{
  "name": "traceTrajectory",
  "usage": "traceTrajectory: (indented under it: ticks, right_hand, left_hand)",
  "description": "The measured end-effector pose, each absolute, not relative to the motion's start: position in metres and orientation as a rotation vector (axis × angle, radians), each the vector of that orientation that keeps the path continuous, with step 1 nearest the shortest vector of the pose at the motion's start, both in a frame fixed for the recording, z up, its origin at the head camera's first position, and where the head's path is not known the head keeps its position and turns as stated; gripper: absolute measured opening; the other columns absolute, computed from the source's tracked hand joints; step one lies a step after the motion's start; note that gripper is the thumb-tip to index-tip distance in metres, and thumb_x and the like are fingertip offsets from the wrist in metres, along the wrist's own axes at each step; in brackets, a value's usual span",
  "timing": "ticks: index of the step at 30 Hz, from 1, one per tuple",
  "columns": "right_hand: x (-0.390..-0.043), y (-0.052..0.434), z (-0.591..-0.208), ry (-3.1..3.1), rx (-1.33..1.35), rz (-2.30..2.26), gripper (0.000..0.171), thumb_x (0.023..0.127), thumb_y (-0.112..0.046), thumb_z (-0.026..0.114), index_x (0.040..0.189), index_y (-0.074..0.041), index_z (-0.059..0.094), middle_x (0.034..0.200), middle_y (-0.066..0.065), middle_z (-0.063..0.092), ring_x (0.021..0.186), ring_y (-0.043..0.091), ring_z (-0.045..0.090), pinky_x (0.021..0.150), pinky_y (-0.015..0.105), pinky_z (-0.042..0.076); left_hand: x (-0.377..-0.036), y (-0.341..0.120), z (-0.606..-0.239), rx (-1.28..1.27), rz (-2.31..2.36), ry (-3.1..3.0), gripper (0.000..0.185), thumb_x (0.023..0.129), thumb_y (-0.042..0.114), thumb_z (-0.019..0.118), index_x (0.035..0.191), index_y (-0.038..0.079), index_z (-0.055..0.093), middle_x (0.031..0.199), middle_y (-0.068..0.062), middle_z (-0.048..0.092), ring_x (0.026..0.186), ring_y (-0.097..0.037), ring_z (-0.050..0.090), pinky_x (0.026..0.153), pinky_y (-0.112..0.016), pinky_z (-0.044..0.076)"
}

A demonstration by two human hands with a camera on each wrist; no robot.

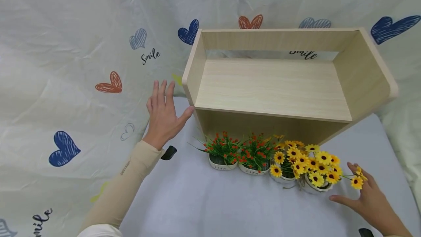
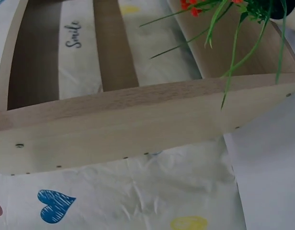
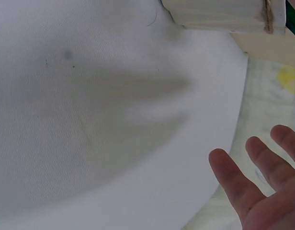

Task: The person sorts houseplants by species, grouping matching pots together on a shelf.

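A pale wooden two-tier shelf point(image 1: 273, 87) stands on the white-covered table. By its left side my left hand point(image 1: 164, 120) is raised with straight fingers, the thumb tip close to the side panel; whether it touches, I cannot tell. Along the shelf's front are two pots of red-flowered grass point(image 1: 223, 151) point(image 1: 255, 154) and two pots of yellow daisies point(image 1: 289, 160) point(image 1: 320, 167). Fingers apart, my right hand point(image 1: 368, 196) is beside the rightmost daisy pot, a stray bloom point(image 1: 356, 183) overlapping its fingers. The right wrist view shows that hand point(image 3: 267, 187) apart from a white pot point(image 3: 229, 12).
Behind the shelf hangs a white cloth point(image 1: 98, 28) printed with hearts and "Smile" lettering. Bare tablecloth point(image 1: 230, 207) spreads in front of the pots. The table's edge point(image 3: 238, 115) curves past the right hand. The shelf's side panel point(image 2: 114, 129) crosses the left wrist view.
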State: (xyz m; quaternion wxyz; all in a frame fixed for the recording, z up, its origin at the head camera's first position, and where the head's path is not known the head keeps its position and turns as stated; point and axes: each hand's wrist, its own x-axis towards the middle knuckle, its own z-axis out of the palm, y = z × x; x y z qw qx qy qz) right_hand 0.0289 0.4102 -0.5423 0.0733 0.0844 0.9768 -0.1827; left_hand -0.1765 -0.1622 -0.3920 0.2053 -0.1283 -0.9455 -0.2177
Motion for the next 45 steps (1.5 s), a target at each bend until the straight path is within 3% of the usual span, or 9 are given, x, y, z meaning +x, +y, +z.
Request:
traceTrajectory:
  ticks: [7,12,16,20,25,28,32,38,45]
  right_hand:
    - [0.026,0.407,-0.548,2.946,0.159,-0.727,0.132,0.074,-0.045,0.09,0.166,-0.003,0.005,0.163,0.042,0.015,0.145,0.069,0.015,0.097,0.083,0.026]
    - [0.022,0.404,-0.552,2.927,0.127,-0.789,0.129,0.073,-0.042,0.092,0.163,0.003,0.012,0.159,0.044,0.024,0.131,0.071,0.033,0.089,0.077,0.042]
    - [0.017,0.399,-0.556,2.891,0.135,-0.816,0.124,0.073,-0.045,0.091,0.16,0.008,0.019,0.154,0.044,0.032,0.126,0.067,0.042,0.082,0.069,0.053]
    - [0.015,0.393,-0.557,2.828,0.171,-0.811,0.12,0.076,-0.048,0.088,0.156,0.013,0.023,0.147,0.046,0.037,0.119,0.067,0.05,0.08,0.065,0.055]
    - [0.011,0.388,-0.559,2.636,0.289,-0.745,0.128,0.083,-0.061,0.078,0.151,0.026,0.014,0.138,0.053,0.042,0.118,0.065,0.053,0.082,0.062,0.055]
    - [0.01,0.388,-0.562,2.473,0.397,-0.671,0.137,0.085,-0.072,0.068,0.148,0.031,0.003,0.141,0.055,0.036,0.123,0.066,0.05,0.087,0.062,0.054]
    - [0.012,0.384,-0.571,2.468,0.427,-0.744,0.135,0.084,-0.072,0.069,0.154,0.022,0.003,0.15,0.053,0.024,0.13,0.067,0.041,0.096,0.068,0.049]
    - [0.015,0.372,-0.578,2.645,0.415,-0.89,0.128,0.079,-0.064,0.08,0.162,0.007,0.013,0.155,0.044,0.032,0.133,0.063,0.041,0.098,0.072,0.044]
    - [0.012,0.367,-0.579,2.603,0.529,-0.907,0.128,0.079,-0.062,0.08,0.162,0.007,0.011,0.156,0.044,0.03,0.137,0.063,0.036,0.104,0.074,0.038]
  left_hand:
    - [-0.182,-0.149,-0.385,-0.402,-0.569,-2.61,0.109,0.088,0.09,0.023,0.163,0.011,0.022,0.17,-0.02,0.022,0.163,-0.041,0.007,0.121,-0.066,0.017]
    - [-0.185,-0.142,-0.38,-0.393,-0.59,-2.617,0.112,0.085,0.093,0.024,0.163,0.012,0.023,0.168,-0.02,0.026,0.163,-0.04,0.009,0.123,-0.064,0.017]
    - [-0.19,-0.136,-0.378,-0.382,-0.625,-2.636,0.106,0.087,0.087,0.039,0.163,0.015,0.023,0.168,-0.019,0.029,0.164,-0.036,0.006,0.124,-0.063,0.015]
    - [-0.197,-0.133,-0.379,-0.395,-0.638,-2.623,0.097,0.09,0.07,0.055,0.163,0.014,0.024,0.166,-0.018,0.032,0.164,-0.037,0.007,0.124,-0.063,0.015]
    - [-0.201,-0.134,-0.38,-0.395,-0.598,-2.587,0.088,0.092,0.059,0.058,0.159,0.01,0.03,0.162,-0.018,0.037,0.162,-0.04,0.013,0.123,-0.063,0.018]
    - [-0.2,-0.135,-0.379,-0.4,-0.553,-2.603,0.083,0.093,0.058,0.056,0.156,0.008,0.034,0.158,-0.017,0.04,0.159,-0.039,0.019,0.122,-0.06,0.02]
    - [-0.2,-0.134,-0.379,-0.43,-0.469,-2.624,0.072,0.096,0.057,0.051,0.147,0.006,0.047,0.146,-0.017,0.046,0.146,-0.036,0.032,0.117,-0.056,0.024]
    - [-0.198,-0.132,-0.379,-0.501,-0.431,-2.6,0.063,0.099,0.049,0.046,0.141,0.003,0.055,0.13,-0.018,0.05,0.127,-0.035,0.038,0.111,-0.053,0.028]
    - [-0.197,-0.133,-0.38,-0.546,-0.381,-2.574,0.06,0.101,0.042,0.046,0.143,0.0,0.054,0.127,-0.021,0.053,0.122,-0.036,0.042,0.109,-0.052,0.032]
